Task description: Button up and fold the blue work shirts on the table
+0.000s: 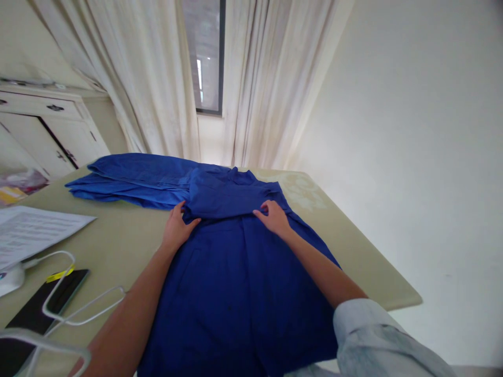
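Note:
A blue garment, which looks like a work jacket, is spread over the table and hangs down its near side. Its far part has a doubled-over layer whose lower edge runs across the middle. At the left end of that edge, my left hand has its thumb and fingers closed on the cloth. My right hand pinches the same edge farther right between thumb and fingertips. A lighter-blue folded stretch of cloth reaches left from the doubled layer; whether it is a separate garment I cannot tell.
On the table at left lie a printed paper, a black flat device with a yellow tag, and a looping white cable. Behind are curtains, a window and a white cabinet. A wall stands right.

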Available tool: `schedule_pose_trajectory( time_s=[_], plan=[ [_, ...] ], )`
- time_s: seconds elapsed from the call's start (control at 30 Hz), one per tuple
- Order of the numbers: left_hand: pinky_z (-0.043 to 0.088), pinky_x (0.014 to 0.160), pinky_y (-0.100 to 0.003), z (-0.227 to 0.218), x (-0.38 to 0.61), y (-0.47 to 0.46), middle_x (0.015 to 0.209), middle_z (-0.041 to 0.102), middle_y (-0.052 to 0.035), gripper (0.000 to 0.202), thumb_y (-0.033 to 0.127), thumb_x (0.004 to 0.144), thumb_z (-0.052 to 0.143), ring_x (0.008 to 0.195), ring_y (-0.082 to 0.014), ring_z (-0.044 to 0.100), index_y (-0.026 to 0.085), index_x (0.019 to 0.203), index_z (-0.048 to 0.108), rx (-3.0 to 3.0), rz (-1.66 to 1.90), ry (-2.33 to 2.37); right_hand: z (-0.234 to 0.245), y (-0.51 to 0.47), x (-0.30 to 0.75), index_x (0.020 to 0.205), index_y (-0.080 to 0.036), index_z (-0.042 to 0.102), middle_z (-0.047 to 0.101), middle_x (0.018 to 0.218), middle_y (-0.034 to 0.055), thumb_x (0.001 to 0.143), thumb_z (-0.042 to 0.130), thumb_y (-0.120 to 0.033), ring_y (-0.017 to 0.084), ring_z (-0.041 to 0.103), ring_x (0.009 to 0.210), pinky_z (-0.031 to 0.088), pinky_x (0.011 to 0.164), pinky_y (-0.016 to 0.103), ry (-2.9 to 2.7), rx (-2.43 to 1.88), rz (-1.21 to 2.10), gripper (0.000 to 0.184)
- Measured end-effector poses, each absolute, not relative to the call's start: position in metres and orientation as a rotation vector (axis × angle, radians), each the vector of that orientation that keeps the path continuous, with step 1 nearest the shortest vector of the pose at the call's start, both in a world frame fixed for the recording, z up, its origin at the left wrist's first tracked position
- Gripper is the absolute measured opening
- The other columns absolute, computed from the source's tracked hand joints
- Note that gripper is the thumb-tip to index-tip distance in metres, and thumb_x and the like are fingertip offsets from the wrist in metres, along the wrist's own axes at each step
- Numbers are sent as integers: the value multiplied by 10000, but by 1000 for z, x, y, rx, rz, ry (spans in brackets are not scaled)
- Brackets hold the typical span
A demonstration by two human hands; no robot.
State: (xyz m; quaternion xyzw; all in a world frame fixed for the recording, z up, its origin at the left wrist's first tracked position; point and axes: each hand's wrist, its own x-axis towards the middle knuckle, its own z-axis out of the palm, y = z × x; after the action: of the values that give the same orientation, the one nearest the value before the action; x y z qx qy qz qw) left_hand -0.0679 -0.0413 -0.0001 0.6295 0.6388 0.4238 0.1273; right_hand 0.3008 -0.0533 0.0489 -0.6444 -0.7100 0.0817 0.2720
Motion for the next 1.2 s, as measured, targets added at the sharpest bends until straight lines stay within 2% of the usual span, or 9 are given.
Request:
schedule_pose_trajectory(
  time_s=[0.1, 0.23, 0.33, 0.53, 0.7, 0.9, 1.0, 1.13, 1.2],
  plan=[
    [454, 1136, -565, -1, -66, -47, 1396, 557, -209, 863, 489, 817, 745, 1315, -382, 552, 141, 1552, 458, 2062, 1229, 1853, 43, -88, 261, 1159, -232, 619, 690, 1116, 129, 825, 774, -552, 316, 667, 1009, 528, 858, 406, -2138, -1791, 271, 488],
    [418, 1150, -571, -1, -67, -54, 1423, 520, -228, 768, 448, 885, 662, 1339, -394, 503, 121, 1551, 465, 2276, 1149, 1877, 43, -103, 262, 1311, -237, 547, 696, 1182, 136, 848, 631, -188, 304, 686, 1037, 507, 862, 380, -2117, -1864, 257, 473],
    [413, 1137, -570, -2, -68, -55, 1411, 520, -246, 740, 421, 903, 633, 1324, -397, 500, 104, 1548, 456, 2295, 1157, 1919, 40, -98, 288, 1271, -226, 525, 714, 1071, 73, 797, 568, -78, 241, 698, 924, 510, 851, 344, -1967, -1792, 455, 499],
    [397, 1120, -574, 5, -65, -63, 1427, 514, -247, 726, 412, 894, 623, 1318, -408, 486, 108, 1536, 476, 2252, 1187, 1998, 11, -103, 307, 1064, -229, 547, 679, 1036, 37, 868, 589, -209, 195, 664, 940, 552, 836, 322, -1775, -1475, 607, 201],
    [395, 1126, -551, 27, -45, -81, 1365, 609, -180, 479, 280, 929, 551, 1273, -372, 531, 184, 1392, 629, 2303, 1316, 1919, 17, -111, 295, 1186, -240, 599, 613, 1232, 66, 851, 634, -199, 192, 656, 957, 556, 877, 339, -1976, -1477, 433, 339],
    [479, 1057, -426, 44, 24, -97, 1145, 731, -110, 375, 160, 952, 471, 1105, -287, 656, 252, 1173, 760, 2627, 509, 1232, 44, -98, 265, 1101, -247, 682, 603, 1221, 107, 944, 583, -222, 251, 687, 953, 534, 810, 371, -2145, -1912, 223, 188],
    [477, 1055, -444, 46, 54, -89, 1204, 718, -143, 398, 117, 951, 469, 1133, -306, 647, 225, 1199, 762, 2651, 530, 1259, 37, -93, 256, 1109, -243, 649, 602, 1206, 101, 1002, 551, -317, 250, 677, 963, 531, 788, 362, -2015, -1934, 179, 163],
    [429, 1119, -472, 49, 72, -61, 1353, 673, -150, 394, 167, 921, 633, 1282, -335, 587, 246, 1297, 720, 2600, 779, 1391, 22, -86, 260, 1110, -245, 612, 611, 1176, 77, 1030, 534, -371, 241, 643, 1031, 529, 858, 349, -1832, -1790, 159, 168],
    [434, 1112, -472, 52, 75, -44, 1278, 712, -142, 359, 184, 842, 750, 1266, -349, 599, 255, 1193, 760, 2523, 796, 1460, 18, -80, 267, 1149, -229, 606, 619, 1190, 94, 1023, 538, -345, 258, 611, 1130, 515, 964, 373, -1735, -1676, 118, 185]
  ],
)
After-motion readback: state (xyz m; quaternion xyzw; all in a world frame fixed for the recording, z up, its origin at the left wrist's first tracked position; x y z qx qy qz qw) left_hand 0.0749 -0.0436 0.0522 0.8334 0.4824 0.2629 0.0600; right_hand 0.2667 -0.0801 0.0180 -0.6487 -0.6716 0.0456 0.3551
